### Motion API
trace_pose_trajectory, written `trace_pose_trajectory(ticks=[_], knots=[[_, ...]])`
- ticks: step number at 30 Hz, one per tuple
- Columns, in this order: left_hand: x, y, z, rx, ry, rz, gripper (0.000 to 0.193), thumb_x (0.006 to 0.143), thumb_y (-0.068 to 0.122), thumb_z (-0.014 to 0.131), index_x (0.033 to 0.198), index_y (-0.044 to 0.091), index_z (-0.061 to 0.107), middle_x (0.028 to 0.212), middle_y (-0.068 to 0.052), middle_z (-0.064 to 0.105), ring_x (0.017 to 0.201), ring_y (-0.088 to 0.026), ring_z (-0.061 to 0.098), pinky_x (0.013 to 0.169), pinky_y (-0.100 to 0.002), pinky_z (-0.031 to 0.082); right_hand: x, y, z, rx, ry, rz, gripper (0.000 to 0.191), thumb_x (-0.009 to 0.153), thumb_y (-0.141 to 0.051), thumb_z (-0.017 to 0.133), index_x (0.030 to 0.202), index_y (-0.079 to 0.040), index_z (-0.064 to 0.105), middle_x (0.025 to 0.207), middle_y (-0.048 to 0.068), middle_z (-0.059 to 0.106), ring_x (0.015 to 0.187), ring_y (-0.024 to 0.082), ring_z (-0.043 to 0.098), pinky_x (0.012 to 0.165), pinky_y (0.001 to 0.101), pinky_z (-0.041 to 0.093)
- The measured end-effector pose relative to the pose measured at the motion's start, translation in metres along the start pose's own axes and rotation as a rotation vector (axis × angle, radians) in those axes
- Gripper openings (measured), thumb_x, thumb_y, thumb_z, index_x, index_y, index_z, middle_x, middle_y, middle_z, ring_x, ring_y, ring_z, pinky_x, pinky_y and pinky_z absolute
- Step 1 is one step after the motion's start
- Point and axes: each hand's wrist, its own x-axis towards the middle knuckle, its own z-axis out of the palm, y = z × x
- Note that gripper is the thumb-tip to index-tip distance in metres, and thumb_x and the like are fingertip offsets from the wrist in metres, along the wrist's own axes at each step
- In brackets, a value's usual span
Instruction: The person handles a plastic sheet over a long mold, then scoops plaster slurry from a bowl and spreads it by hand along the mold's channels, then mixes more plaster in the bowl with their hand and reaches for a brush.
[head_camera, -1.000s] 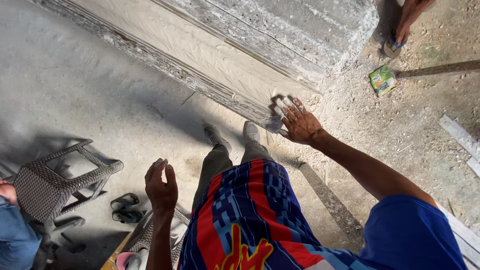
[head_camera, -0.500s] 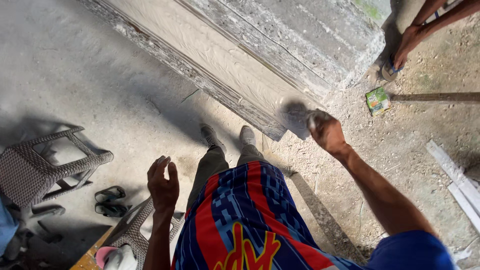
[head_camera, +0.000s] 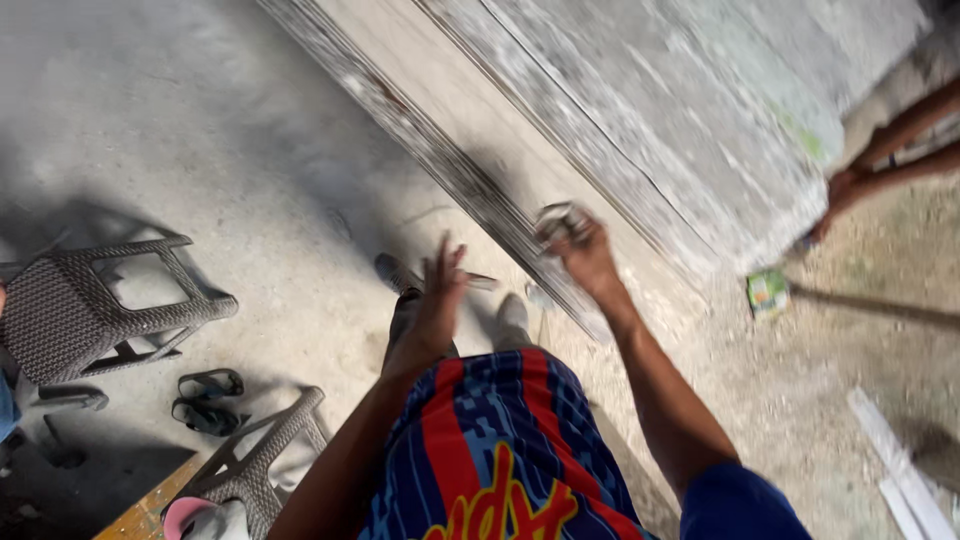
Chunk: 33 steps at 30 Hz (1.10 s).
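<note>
2 hands are working at the stacked boards (head_camera: 480, 190): the right hand (head_camera: 585, 255) is clutching a small grey wad (head_camera: 557, 218) in curled fingers, while the left hand (head_camera: 435, 300) is hovering with fingers spread wide. The rubbing step seems underway, calling for firm pressure along the boards' edge.

- Your left hand (head_camera: 432, 305) hangs open in front of you, fingers spread (slightly blurred).
- Your right hand (head_camera: 585, 255) reaches forward, fingers curled closed.

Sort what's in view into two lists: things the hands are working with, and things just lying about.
In hand:
right hand gripping a crumpled grey wad
stacked grey slabs beside it
left hand, open, holding nothing

Lying about:
woven stool
dark sandals
green packet
white strips
</note>
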Motion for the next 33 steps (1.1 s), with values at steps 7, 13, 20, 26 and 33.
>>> trace_pose_trajectory(ticks=[7,13,20,26,33], knots=[[0.096,-0.105,-0.069,-0.813,0.100,-0.342,0.072,0.109,0.049,0.012,0.166,0.009,-0.004,0.169,-0.022,0.029,0.158,-0.032,0.028,0.128,-0.053,0.005,0.098,-0.038,0.159,-0.055,-0.140,0.095,0.020,0.091,0.004,0.070,0.110,-0.002,0.075,0.101,0.006,0.079,0.092,0.017,0.075,0.084,0.0343,0.064],[0.104,-0.209,-0.224,-0.889,0.319,-0.546,0.076,0.105,0.055,0.010,0.166,0.010,0.004,0.148,-0.023,0.054,0.157,-0.030,0.029,0.128,-0.051,0.012,0.200,-0.028,0.213,-0.471,-0.086,0.203,0.020,0.088,-0.004,0.077,0.106,0.003,0.075,0.099,0.011,0.079,0.089,0.021,0.072,0.078,0.0387,0.060],[0.033,-0.385,-0.389,-0.614,0.494,-0.768,0.064,0.105,0.045,0.047,0.151,0.000,0.041,0.143,-0.015,0.060,0.143,-0.027,0.044,0.118,-0.045,0.030,0.315,-0.010,0.246,-0.151,0.121,0.174,0.042,0.094,-0.032,0.069,0.117,0.003,0.069,0.100,0.017,0.076,0.089,0.025,0.074,0.074,0.0423,0.064],[0.002,-0.495,-0.426,-0.813,0.798,-1.032,0.055,0.102,0.025,0.061,0.146,-0.005,0.048,0.118,-0.014,0.071,0.110,-0.022,0.065,0.098,-0.035,0.051,0.454,-0.003,0.300,-0.197,0.290,0.202,0.052,0.101,-0.044,0.067,0.100,0.008,0.071,0.091,0.019,0.077,0.083,0.027,0.077,0.080,0.0402,0.065],[0.029,-0.575,-0.516,-0.272,0.542,-1.744,0.050,0.098,0.026,0.063,0.138,-0.005,0.061,0.115,-0.018,0.072,0.108,-0.028,0.065,0.093,-0.037,0.051,0.706,-0.009,0.432,-0.399,0.346,0.009,0.034,0.103,-0.029,0.070,0.098,0.004,0.073,0.088,0.013,0.074,0.076,0.019,0.069,0.072,0.0326,0.056]])
